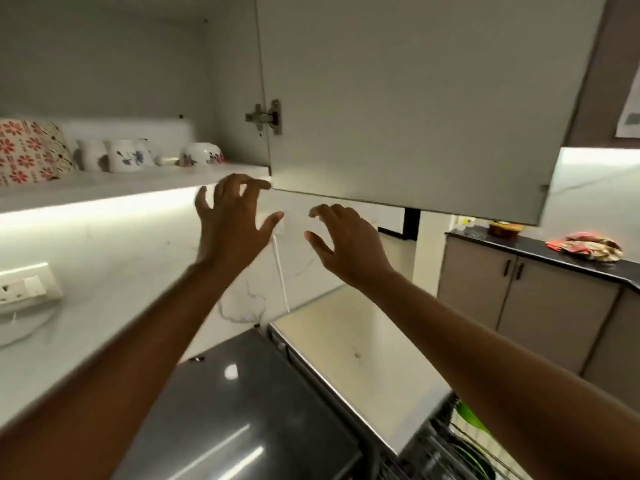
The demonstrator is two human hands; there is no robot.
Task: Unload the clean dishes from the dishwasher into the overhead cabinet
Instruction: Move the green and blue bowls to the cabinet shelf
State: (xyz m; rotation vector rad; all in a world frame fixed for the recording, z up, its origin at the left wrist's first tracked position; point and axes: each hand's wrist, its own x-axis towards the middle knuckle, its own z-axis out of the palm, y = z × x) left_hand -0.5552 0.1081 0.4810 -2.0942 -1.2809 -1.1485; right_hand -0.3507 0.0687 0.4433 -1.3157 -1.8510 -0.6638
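Reaching up, left hand (232, 220) spread, empty; right hand (346, 244) likewise, below cabinet door (415, 98).

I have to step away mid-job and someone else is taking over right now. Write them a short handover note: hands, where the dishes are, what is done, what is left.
Left hand: raised, fingers spread and loosely curled, empty, fingertips near the lower corner of the open cabinet door.
Right hand: raised below the door's bottom edge, open, empty.
On the cabinet shelf: a floral mug, a white cup, an upturned floral bowl, and a red-patterned dish at far left.
The dishwasher rack, lower right, holds green dishes.
Done: cabinet open, some crockery shelved.
Left: fetch the remaining rack items and shelve them.
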